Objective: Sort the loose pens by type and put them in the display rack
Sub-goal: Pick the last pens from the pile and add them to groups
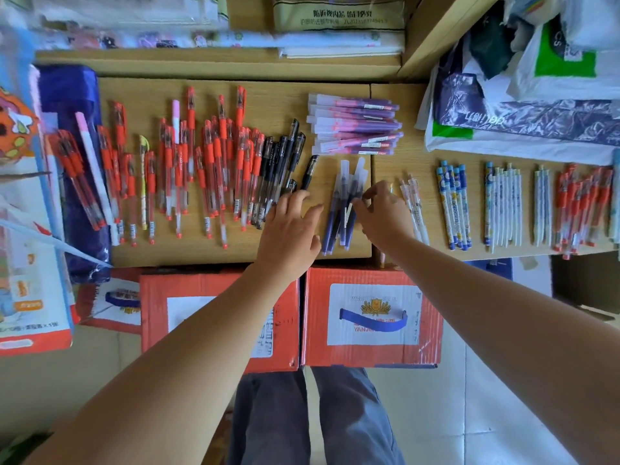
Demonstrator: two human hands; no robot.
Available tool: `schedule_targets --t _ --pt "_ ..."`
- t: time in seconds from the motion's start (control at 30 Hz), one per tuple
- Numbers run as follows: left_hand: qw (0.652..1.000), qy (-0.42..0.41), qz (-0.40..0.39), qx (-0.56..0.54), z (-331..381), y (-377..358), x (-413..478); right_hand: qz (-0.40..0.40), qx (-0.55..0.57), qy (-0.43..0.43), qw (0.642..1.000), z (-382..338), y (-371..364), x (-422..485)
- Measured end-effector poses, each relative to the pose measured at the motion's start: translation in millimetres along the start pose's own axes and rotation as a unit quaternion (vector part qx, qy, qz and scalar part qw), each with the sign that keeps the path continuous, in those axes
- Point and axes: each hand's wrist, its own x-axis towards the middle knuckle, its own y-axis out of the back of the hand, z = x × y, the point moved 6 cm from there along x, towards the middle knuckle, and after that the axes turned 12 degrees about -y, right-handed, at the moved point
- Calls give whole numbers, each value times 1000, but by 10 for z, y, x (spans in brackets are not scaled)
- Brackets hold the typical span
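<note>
Many pens lie in groups on a wooden shelf (396, 169). Red gel pens (188, 169) spread across the left, and black gel pens (280, 169) lie beside them. Several blue pens with clear caps (339, 213) sit at the middle. My left hand (290, 229) hovers with relaxed fingers between the black and the blue pens. My right hand (382, 213) pinches the blue pens near their caps with thumb and fingertips. A stack of purple-pink pens (355, 125) lies behind them.
To the right lie white patterned pens (414, 203), blue-capped printed pens (454, 203), slim white pens (506, 203) and more red pens (580, 206). Two red cartons (369, 320) stand below the shelf edge. Plastic bags (523, 105) pile at back right, a blue packet (72, 162) at left.
</note>
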Motion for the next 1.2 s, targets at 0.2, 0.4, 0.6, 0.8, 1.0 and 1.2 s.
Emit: schedule_targets --t 0.2,0.4,0.6,0.8,1.0,1.2 --pt "993 82 76 -33 -138 270 -224 -18 -14 118 993 -373 156 -131" --pt "968 205 137 -40 -601 518 -762 -56 -40 309 948 -1278 -68 -524" --pt "944 298 125 -68 -1177 470 -1370 -151 -206 419 871 -2042 -888 -863" --pt "943 300 95 -106 -1448 322 -1588 -115 -402 487 767 -2328 -1319 -983" --pt "940 296 105 -131 -1535 360 -1526 -122 -365 514 767 -2230 -1243 -924" --pt "945 278 121 -126 -1614 427 -1420 -91 -365 524 764 -2552 -1269 -892"
